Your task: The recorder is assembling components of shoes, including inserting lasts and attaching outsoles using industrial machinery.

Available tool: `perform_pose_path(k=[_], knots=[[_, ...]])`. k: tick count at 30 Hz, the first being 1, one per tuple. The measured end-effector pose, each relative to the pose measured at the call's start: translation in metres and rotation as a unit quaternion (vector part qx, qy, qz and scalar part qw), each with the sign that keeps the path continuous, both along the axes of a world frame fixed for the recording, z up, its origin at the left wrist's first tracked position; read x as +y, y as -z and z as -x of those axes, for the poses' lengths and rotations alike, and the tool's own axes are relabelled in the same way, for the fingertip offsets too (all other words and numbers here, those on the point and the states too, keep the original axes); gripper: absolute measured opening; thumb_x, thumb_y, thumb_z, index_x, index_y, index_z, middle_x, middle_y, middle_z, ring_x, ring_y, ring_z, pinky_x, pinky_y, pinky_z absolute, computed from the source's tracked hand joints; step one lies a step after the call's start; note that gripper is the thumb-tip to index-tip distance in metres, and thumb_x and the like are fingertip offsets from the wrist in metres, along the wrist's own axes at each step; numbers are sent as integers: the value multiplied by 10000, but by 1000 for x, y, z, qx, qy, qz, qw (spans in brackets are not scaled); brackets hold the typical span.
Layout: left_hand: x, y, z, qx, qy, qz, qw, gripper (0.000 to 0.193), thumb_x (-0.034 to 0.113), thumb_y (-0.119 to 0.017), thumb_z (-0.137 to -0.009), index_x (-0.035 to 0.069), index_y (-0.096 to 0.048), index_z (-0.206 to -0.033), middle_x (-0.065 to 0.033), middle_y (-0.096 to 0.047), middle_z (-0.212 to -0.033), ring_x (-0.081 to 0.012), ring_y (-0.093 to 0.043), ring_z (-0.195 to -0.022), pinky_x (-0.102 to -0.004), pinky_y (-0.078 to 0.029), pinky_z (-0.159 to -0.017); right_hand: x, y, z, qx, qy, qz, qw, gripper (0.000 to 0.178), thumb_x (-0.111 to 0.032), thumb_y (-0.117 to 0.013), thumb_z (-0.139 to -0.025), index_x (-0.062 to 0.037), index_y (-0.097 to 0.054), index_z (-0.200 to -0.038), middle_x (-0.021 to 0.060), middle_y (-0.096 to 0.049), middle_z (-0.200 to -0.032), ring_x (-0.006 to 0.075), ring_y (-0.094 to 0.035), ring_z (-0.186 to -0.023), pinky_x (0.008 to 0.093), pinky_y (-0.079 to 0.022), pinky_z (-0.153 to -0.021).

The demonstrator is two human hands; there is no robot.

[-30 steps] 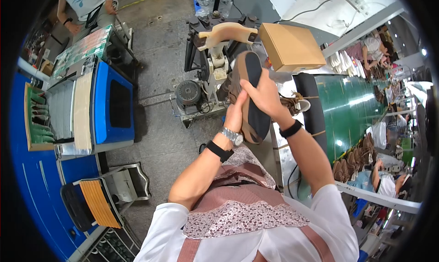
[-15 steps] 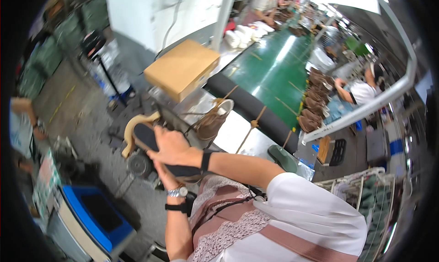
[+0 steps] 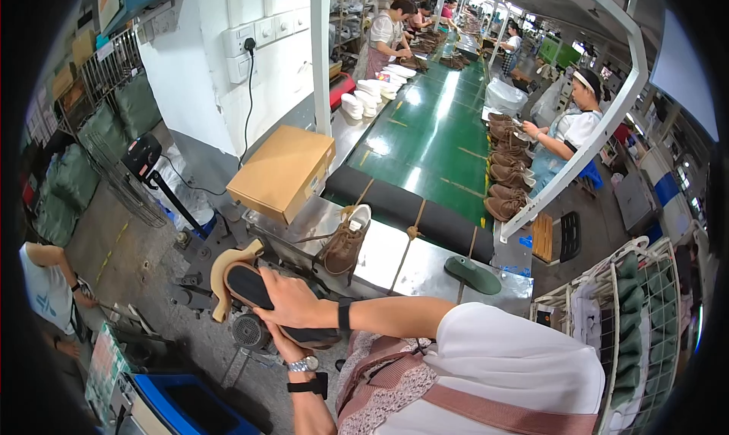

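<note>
A shoe is turned over between my hands, its dark sole facing up. Across the middle of the sole lies my right hand, closed over the shoe from above. My left hand grips it from below and nearer me; some of its fingers are hidden behind the shoe. The shoe's far end is against or very close to a tan curved piece on a machine; whether they touch I cannot tell. A brown lace-up shoe stands upright on the metal table beyond my hands.
A cardboard box sits behind the brown shoe. A green shoe-shaped piece lies on the metal table end. Beyond runs a green conveyor with brown shoes along its right edge and co-workers beside it. Right of me is a wire rack.
The view has shifted and become sharper, so the scene sits differently in the picture. Both hands still hold the shoe beside the curved piece, with little visible change in grip.
</note>
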State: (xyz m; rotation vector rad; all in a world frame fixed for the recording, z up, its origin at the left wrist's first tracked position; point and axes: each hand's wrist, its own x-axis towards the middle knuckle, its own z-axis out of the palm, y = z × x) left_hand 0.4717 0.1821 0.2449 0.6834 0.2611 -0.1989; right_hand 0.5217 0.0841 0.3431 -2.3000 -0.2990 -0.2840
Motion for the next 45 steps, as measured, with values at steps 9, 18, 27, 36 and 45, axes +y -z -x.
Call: perform_pose_path(k=[9, 18, 27, 36, 45], knots=[[94, 27, 131, -111, 59, -335, 934, 859, 281, -885, -742, -28, -452, -1416, -137, -586, -1318, -258, -596, -1185, -378, -492, -1003, -38, 64, 22, 474, -22, -476, 741, 766, -693, -380, -995, -43, -552, -1361, 139, -649, -1259, 252, -613, -1128, 427, -466, -991], [88, 5, 155, -38, 146, -441, 885, 607, 91, -882, -743, -73, -559, -1230, -131, -666, -1147, -215, -650, -993, -351, -526, -872, -18, 31, 18, 479, -204, -723, 454, 614, -633, -492, -993, -59, -628, -1161, 149, -697, -946, 271, -715, -902, 356, -591, -780], [-68, 2, 0, -151, 134, -517, 832, 730, 84, -871, -685, -23, -507, -1309, -129, -582, -1238, -248, -574, -1137, -386, -471, -989, -291, 44, 108, 387, -48, -470, 792, 752, -428, -734, -920, 2, -438, -1460, 130, -570, -1354, 191, -616, -1119, 318, -499, -975], [-207, 56, -206, -293, 71, -827, 474, 464, 254, -867, -687, 39, -695, -1060, -193, -558, -1079, -408, -553, -1059, -498, -469, -929, -385, 175, 266, 136, 310, 95, 936, 482, -306, -808, -786, -60, -643, -1166, 145, -646, -1078, 352, -581, -1051, 458, -454, -876], [-257, 104, -215, -377, 267, -843, 274, 430, 367, -745, -837, -1, -664, -1046, -206, -610, -1144, -399, -572, -1117, -495, -525, -876, -395, 149, 269, 116, 422, 121, 891, 495, -175, -858, -656, -36, -643, -1080, 167, -531, -1298, 390, -478, -1232, 493, -406, -997]])
